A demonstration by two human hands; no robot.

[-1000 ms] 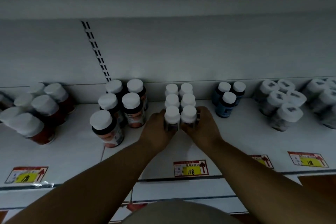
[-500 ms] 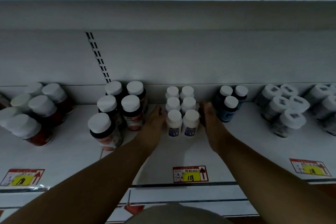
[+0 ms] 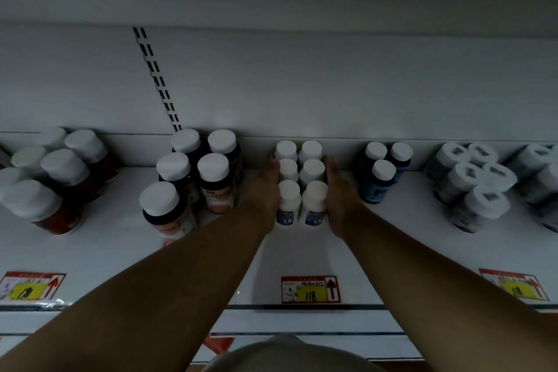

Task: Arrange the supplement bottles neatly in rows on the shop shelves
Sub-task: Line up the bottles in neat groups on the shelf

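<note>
Left hand [image 3: 265, 187] and right hand [image 3: 338, 190], fingers straight, pressing flat against sides of small white supplement bottles [image 3: 302, 181], two tidy columns on white shelf [image 3: 407, 235]

Left hand [image 3: 265, 187] — right hand [image 3: 339, 193] — flat; parallel

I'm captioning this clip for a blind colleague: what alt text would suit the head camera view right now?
Two bare hands, left hand and right hand, press flat against the sides of a two-wide, three-deep block of small white-capped supplement bottles on a white shop shelf. Other white-capped bottle groups stand either side, and a red-and-yellow price tag marked 118 sits at the front edge.
</note>
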